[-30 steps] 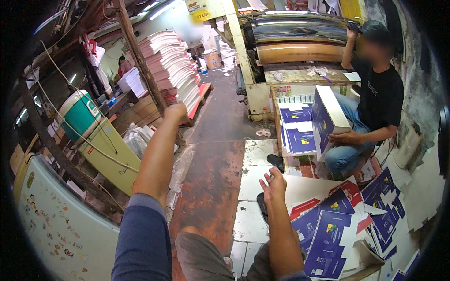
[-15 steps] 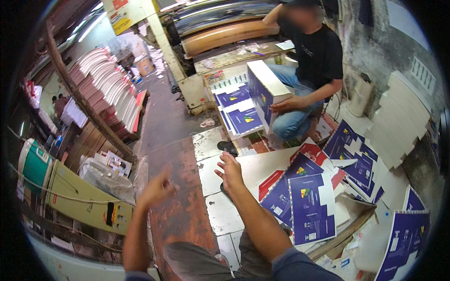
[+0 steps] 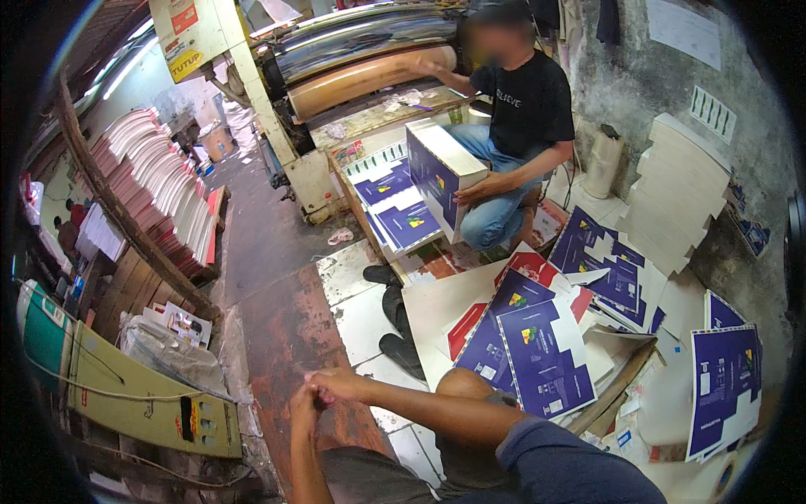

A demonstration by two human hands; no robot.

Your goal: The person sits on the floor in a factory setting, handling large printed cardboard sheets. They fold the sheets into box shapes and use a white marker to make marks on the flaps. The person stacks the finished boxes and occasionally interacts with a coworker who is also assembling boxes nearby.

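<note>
My left hand (image 3: 306,403) and my right hand (image 3: 340,384) meet in front of me, low over the reddish-brown floor strip. Their fingers are curled and pressed against each other, and no object shows in them. Part of the fingers is hidden where the hands overlap. To the right of them lie flat purple printed carton sheets (image 3: 546,353) with stepped edges, on a large white sheet (image 3: 428,298). Across from me a crouching person (image 3: 525,109) steadies a thick block of purple cartons (image 3: 432,181) with one hand; the other arm is raised toward the rollers.
Behind the person stands a roller machine (image 3: 369,80). Stacked white cutouts (image 3: 676,193) lean by the right wall. More purple sheets (image 3: 726,386) lie at the right. A wooden post (image 3: 126,218), tall paper stacks (image 3: 155,181) and a yellowish panel (image 3: 143,395) line the left. Black sandals (image 3: 401,353) lie on white tiles.
My hands, apart and raised before, have come together lower down. The other person's raised arm has dropped from the head toward the rollers. My view has shifted to the right.
</note>
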